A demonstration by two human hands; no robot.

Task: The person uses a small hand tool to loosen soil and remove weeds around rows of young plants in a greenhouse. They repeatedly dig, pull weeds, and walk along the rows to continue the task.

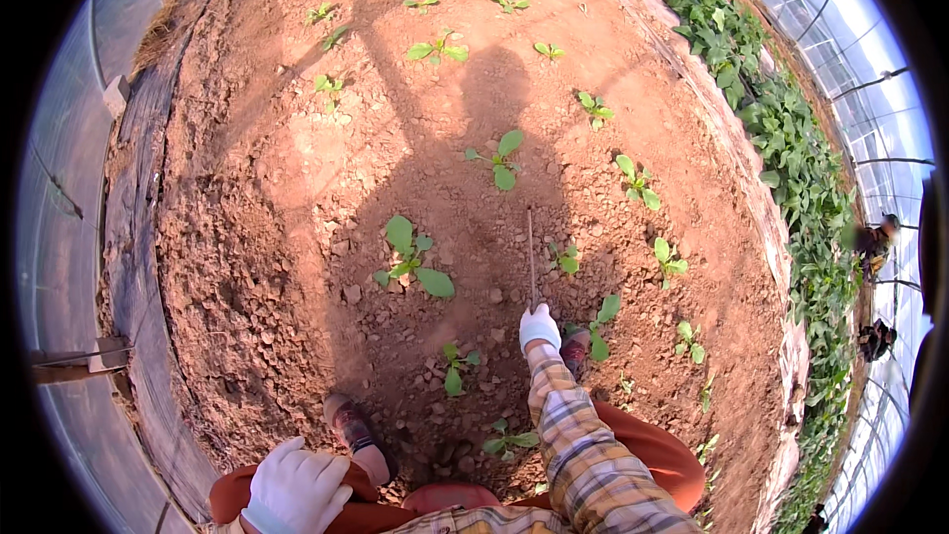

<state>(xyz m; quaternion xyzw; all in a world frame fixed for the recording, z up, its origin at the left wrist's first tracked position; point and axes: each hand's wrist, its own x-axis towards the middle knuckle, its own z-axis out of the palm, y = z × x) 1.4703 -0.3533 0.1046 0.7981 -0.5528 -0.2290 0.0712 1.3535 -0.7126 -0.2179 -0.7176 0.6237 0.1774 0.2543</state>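
Observation:
My right hand (pixel 540 328), in a white glove, grips the near end of a thin rod-like tool (pixel 531 256) that points away from me over the soil. A small leafy seedling (pixel 568 259) grows just right of the rod, and a larger seedling (pixel 412 258) stands to its left. Beyond the rod's far tip is another seedling (pixel 502 160). My left hand (pixel 298 488), also gloved in white, rests by my left knee with its fingers loosely curled; nothing shows in it. The far end of the rod seems to be close to or on the soil; contact is unclear.
Rows of seedlings (pixel 437 50) cross the reddish soil bed. My shoes (pixel 348 419) stand among them. Dark sheeting (pixel 137 237) edges the bed at left; dense green plants (pixel 801 178) line the right. Two people (pixel 875 241) are at the far right, inside a plastic-covered greenhouse.

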